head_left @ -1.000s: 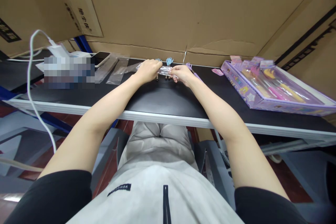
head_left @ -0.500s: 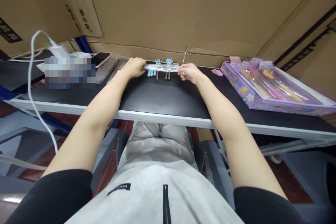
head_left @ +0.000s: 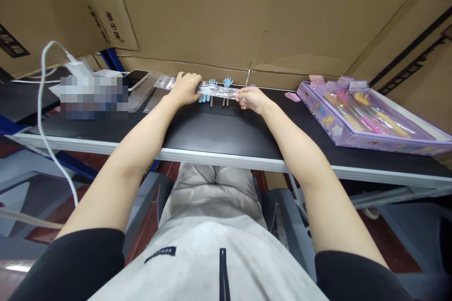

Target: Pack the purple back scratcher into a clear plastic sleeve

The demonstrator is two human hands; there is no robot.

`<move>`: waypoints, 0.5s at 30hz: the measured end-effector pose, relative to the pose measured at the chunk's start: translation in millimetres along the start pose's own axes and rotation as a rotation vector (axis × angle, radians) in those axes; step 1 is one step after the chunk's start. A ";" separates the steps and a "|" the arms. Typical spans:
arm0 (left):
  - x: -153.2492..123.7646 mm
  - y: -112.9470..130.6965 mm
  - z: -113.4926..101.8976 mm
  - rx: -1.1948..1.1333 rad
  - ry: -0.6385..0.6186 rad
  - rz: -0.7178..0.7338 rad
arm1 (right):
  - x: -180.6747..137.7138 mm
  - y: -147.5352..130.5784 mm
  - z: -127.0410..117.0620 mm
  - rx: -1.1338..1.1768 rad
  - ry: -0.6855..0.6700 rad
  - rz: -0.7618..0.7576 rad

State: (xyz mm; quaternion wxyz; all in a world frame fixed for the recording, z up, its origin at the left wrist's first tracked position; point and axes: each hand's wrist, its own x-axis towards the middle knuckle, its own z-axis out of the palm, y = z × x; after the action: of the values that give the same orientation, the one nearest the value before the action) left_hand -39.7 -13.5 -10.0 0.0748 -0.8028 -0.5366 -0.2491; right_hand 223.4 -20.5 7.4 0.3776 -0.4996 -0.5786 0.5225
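A black counter (head_left: 219,127) is backed by cardboard boxes (head_left: 226,14), and a purple pen set box (head_left: 367,113) lies at its right. A long clear plastic sleeve (head_left: 215,88) is stretched level along the counter's far edge, its long axis running left to right, apparently kept taut for handling. One end is pinched shut in the left hand (head_left: 185,88), the other in the right hand (head_left: 251,99). Small blue hand-topped pens (head_left: 212,91) lie just behind it.
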 end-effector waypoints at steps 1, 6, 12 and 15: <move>1.0 1.2 0.8 0.003 -0.006 0.002 | 0.2 0.4 0.8 -0.014 0.001 -0.005; 4.0 0.3 2.1 0.098 -0.057 -0.045 | -0.6 -4.4 -2.7 -0.191 0.057 -0.040; 2.6 -16.3 -0.2 0.127 -0.054 -0.088 | 1.4 -12.1 -39.2 -0.959 0.409 -0.168; 2.3 -25.1 1.4 0.136 -0.048 -0.105 | 4.7 -11.0 -61.1 -1.234 0.451 -0.077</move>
State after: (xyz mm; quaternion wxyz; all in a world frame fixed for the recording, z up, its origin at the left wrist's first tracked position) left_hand -61.1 -0.7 -13.8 0.1030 -0.7724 -0.5951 -0.1966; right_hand 279.0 -1.6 28.2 0.1522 -0.7006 -0.6961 -0.0365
